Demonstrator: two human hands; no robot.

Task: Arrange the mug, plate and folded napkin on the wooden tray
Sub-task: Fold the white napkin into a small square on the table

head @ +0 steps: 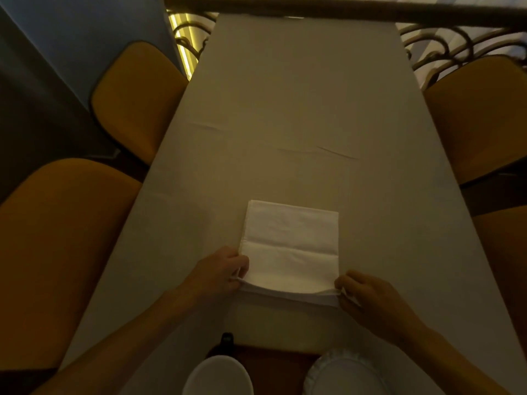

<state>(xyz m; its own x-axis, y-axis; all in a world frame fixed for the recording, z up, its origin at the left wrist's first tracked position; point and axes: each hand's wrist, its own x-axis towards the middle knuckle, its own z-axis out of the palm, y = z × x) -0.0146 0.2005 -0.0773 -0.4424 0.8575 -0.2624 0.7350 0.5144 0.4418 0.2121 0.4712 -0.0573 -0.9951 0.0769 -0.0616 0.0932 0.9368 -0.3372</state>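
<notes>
1. At the very near edge a wooden tray [273, 355] shows as a brown strip; on it stand a mug [218, 376] at the left, its dark handle pointing away from the person, and a white plate [340, 373] with a scalloped rim at the right. The mug's inside looks plain white; whether it holds anything cannot be told. The plate's visible surface is bare.
2. Just beyond the tray, the left hand [218, 270] pinches the near left corner of the folded napkin [289, 243], and the right hand [370, 297] pinches the near right corner. The near edge is lifted slightly, sagging between the two grips.
3. The rest of the napkin lies flat on the table [299, 109], which is covered by a pale cloth; the napkin is off the tray.
4. Orange chairs [137, 101] flank the table on both sides.
5. Farthest off, a dark scrolled railing [445, 44] runs behind the table's end.
</notes>
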